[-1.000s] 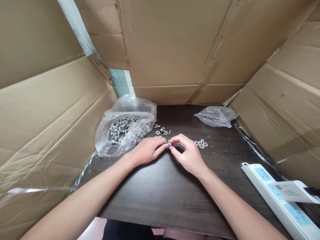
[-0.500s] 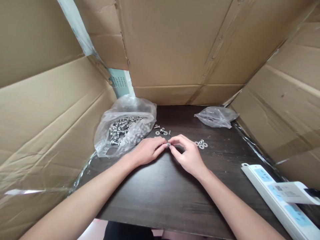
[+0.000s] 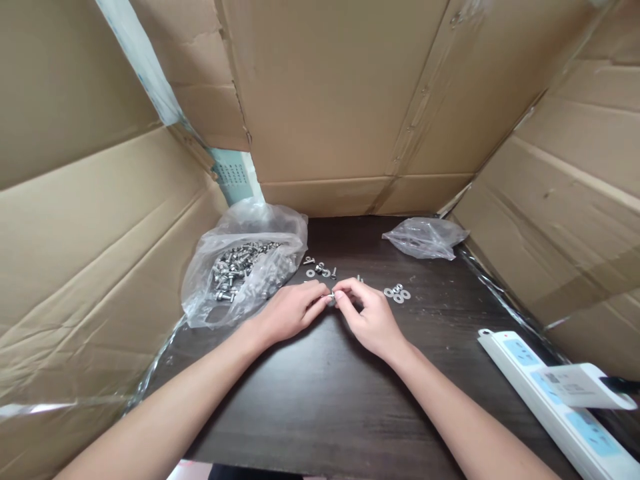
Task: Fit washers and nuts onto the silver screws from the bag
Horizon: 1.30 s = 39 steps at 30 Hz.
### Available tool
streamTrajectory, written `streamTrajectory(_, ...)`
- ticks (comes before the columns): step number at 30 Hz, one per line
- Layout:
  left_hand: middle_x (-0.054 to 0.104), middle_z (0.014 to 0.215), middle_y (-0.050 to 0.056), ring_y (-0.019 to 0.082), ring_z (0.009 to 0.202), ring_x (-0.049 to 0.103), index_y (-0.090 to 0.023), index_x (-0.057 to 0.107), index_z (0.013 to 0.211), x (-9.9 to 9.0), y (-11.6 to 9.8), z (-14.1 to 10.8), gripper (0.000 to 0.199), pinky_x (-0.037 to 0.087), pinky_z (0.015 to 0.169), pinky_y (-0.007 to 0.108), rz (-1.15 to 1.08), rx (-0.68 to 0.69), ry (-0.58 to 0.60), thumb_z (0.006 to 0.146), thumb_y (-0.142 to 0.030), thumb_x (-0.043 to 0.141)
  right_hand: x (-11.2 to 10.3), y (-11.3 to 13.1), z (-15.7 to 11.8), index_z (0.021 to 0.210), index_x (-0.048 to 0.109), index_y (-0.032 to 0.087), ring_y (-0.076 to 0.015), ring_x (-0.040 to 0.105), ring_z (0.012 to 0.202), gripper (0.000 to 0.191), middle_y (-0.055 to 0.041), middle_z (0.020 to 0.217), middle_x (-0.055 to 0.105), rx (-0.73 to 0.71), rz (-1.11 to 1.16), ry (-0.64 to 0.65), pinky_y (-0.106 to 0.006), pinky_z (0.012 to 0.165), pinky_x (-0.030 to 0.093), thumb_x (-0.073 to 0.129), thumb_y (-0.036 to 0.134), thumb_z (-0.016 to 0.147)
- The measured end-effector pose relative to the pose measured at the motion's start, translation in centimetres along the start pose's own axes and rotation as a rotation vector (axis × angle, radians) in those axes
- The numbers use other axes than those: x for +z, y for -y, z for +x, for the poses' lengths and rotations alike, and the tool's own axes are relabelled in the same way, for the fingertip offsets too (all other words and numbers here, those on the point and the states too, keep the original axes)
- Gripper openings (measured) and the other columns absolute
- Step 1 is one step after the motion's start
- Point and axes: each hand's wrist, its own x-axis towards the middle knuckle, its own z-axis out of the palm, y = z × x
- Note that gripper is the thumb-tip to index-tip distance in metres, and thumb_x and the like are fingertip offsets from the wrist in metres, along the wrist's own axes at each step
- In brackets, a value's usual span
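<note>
My left hand (image 3: 290, 310) pinches a small silver bolt (image 3: 331, 299) between thumb and forefinger, low over the dark tabletop. From the other side my right hand (image 3: 370, 317) closes thumb and fingertips on the same bolt. The fingertips cover most of it, so whether a washer or nut sits on it cannot be made out. Just beyond the hands lie a flat washer (image 3: 311, 273), a small screw (image 3: 334, 273) and a few more loose fasteners. To the right of my right hand is a little cluster of washers (image 3: 399, 299) with a nut-like piece on it.
An opened clear plastic bag (image 3: 200, 287) full of bolts stands at the left. Another clear bag (image 3: 425, 237) lies at the back right. A white power strip (image 3: 545, 400) with a tag (image 3: 570, 387) runs along the right. Cardboard walls (image 3: 340, 100) enclose the table (image 3: 300, 413).
The view has shifted slightly, so the scene sits a little lower and to the left. My right fingertips have closed further over the bolt; both hands stay together.
</note>
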Motion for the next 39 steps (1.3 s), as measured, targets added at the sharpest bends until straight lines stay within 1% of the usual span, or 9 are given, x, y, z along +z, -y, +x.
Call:
streamTrajectory(3, 0.064, 0.091, 0.003, 0.017, 0.081, 0.061, -0.019, 0.061, 0.097, -0.01, 0.0, -0.01, 0.035, 0.044, 0.074, 0.028, -0.006, -0.013, 0.001, 0.11, -0.04, 0.035, 0.0, 0.05, -0.03, 0.093, 0.064, 0.02, -0.0164, 0.069, 0.073, 0.008, -0.0038, 0.085, 0.072, 0.006, 0.02, 0.013, -0.028, 0.068, 0.057, 0.056, 0.022, 0.092)
streamTrajectory(6, 0.067, 0.093, 0.003, 0.017, 0.084, 0.063, -0.019, 0.061, 0.099, 0.07, 0.1, 0.01, 0.034, 0.045, 0.076, 0.028, -0.019, -0.017, 0.002, 0.109, -0.04, 0.037, 0.0, 0.0, -0.11, 0.093, 0.064, 0.02, -0.016, 0.068, 0.072, 0.008, -0.0037, 0.083, 0.071, 0.031, 0.02, 0.021, -0.027, 0.064, 0.055, 0.058, 0.02, 0.088)
streamTrajectory(12, 0.068, 0.087, 0.003, 0.017, 0.077, 0.063, -0.019, 0.059, 0.093, 0.25, 0.25, 0.08, 0.031, 0.044, 0.07, 0.027, 0.004, -0.046, 0.014, 0.108, -0.038, 0.04, 0.1, -0.14, -0.03, 0.089, 0.064, 0.02, -0.0147, 0.062, 0.065, 0.007, -0.0014, 0.073, 0.067, 0.085, -0.019, 0.051, -0.025, 0.058, 0.049, 0.057, 0.023, 0.09)
streamTrajectory(16, 0.069, 0.087, 0.003, 0.017, 0.076, 0.063, -0.019, 0.059, 0.094, 0.19, 0.17, 0.14, 0.03, 0.043, 0.068, 0.026, -0.01, -0.044, 0.0, 0.107, -0.038, 0.04, 0.21, -0.28, 0.1, 0.087, 0.062, 0.02, -0.0137, 0.059, 0.063, 0.01, -0.0005, 0.072, 0.065, 0.082, -0.013, 0.065, -0.024, 0.058, 0.047, 0.055, 0.023, 0.092)
streamTrajectory(21, 0.071, 0.089, 0.002, 0.016, 0.075, 0.064, -0.02, 0.063, 0.101, 0.05, -0.05, 0.12, 0.024, 0.044, 0.068, 0.026, -0.048, -0.066, -0.015, 0.104, -0.037, 0.047, 0.19, -0.45, 0.07, 0.084, 0.059, 0.02, -0.014, 0.057, 0.065, 0.013, -0.0002, 0.072, 0.063, 0.086, -0.023, 0.074, -0.025, 0.06, 0.045, 0.053, 0.026, 0.094)
streamTrajectory(26, 0.07, 0.085, 0.001, 0.016, 0.073, 0.063, -0.021, 0.064, 0.111, 0.02, -0.24, -0.02, 0.025, 0.043, 0.067, 0.027, -0.085, -0.096, -0.017, 0.102, -0.04, 0.052, 0.0, -0.31, 0.19, 0.081, 0.057, 0.02, -0.014, 0.055, 0.063, 0.015, 0.0002, 0.069, 0.06, 0.105, -0.015, 0.071, -0.025, 0.059, 0.043, 0.052, 0.027, 0.093)
streamTrajectory(31, 0.069, 0.084, 0.0, 0.015, 0.071, 0.063, -0.021, 0.063, 0.113, 0.0, -0.34, 0.04, 0.023, 0.043, 0.066, 0.026, -0.099, -0.09, -0.015, 0.099, -0.037, 0.054, -0.04, -0.37, 0.3, 0.081, 0.058, 0.02, -0.0137, 0.051, 0.06, 0.019, 0.0009, 0.066, 0.056, 0.149, -0.013, 0.056, -0.025, 0.058, 0.041, 0.051, 0.032, 0.094)
streamTrajectory(35, 0.069, 0.082, 0.0, 0.016, 0.073, 0.063, -0.02, 0.063, 0.111, 0.0, -0.26, 0.11, 0.021, 0.043, 0.067, 0.027, -0.076, -0.083, -0.008, 0.101, -0.035, 0.052, -0.13, -0.39, 0.23, 0.08, 0.056, 0.02, -0.0133, 0.046, 0.057, 0.021, 0.0023, 0.062, 0.052, 0.185, -0.011, 0.06, -0.026, 0.057, 0.037, 0.049, 0.035, 0.094)
streamTrajectory(39, 0.072, 0.091, 0.003, 0.018, 0.079, 0.065, -0.02, 0.064, 0.109, 0.0, -0.21, 0.07, 0.021, 0.044, 0.07, 0.028, -0.035, -0.073, 0.005, 0.102, -0.033, 0.048, -0.29, -0.22, 0.23, 0.081, 0.055, 0.02, -0.0131, 0.046, 0.059, 0.019, 0.0023, 0.064, 0.052, 0.181, -0.009, 0.092, -0.026, 0.057, 0.036, 0.049, 0.033, 0.093)
